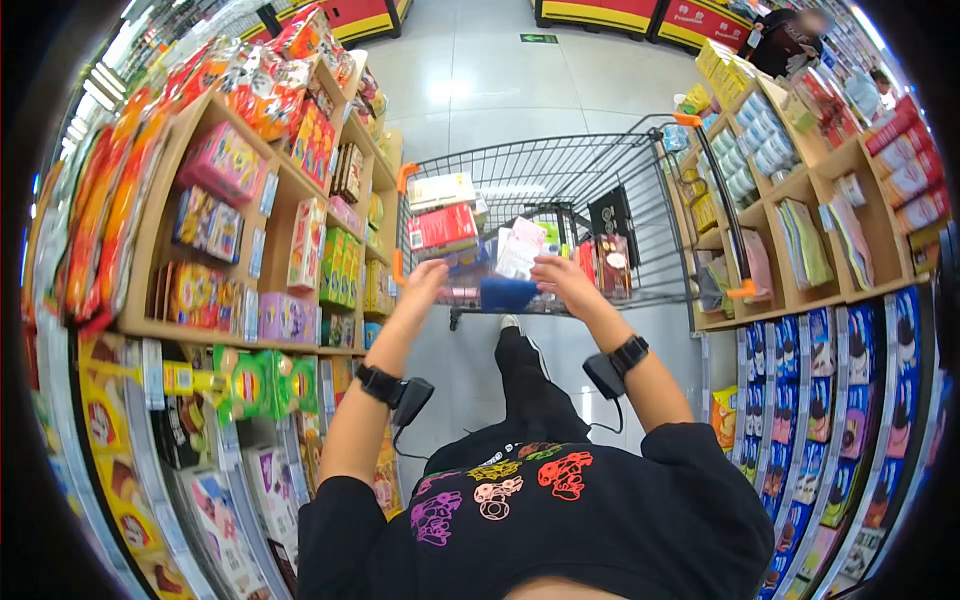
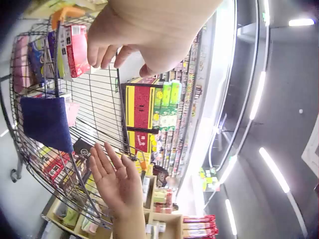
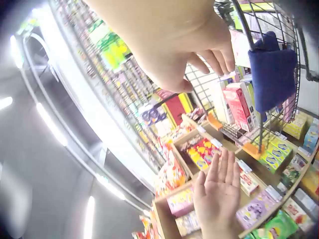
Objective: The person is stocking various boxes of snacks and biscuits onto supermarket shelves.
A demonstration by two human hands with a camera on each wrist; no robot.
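Both bare hands hold nothing. In the head view the left hand (image 1: 424, 284) hangs over the near left side of a black wire shopping cart (image 1: 738, 215), palm inward, fingers relaxed. To its right, the right hand (image 1: 566, 281) faces it with loosely spread fingers, close to a dark blue cloth-like item (image 1: 508, 294) draped on the cart's near side. Inside the cart lie a red box (image 1: 442, 228), a white-and-pink package (image 1: 522, 247) and several other packs. The left wrist view shows the right palm (image 2: 117, 181) with straight fingers; the right wrist view shows the left palm (image 3: 218, 191) likewise.
Wooden shelves (image 1: 290, 200) of snacks stand left of the cart, with green bags (image 1: 250, 382) below. More shelves (image 1: 815, 180) and blue packs (image 1: 785, 370) are at the right. A person (image 1: 785, 42) stands at the back right. Tiled floor (image 1: 470, 90) lies beyond the cart.
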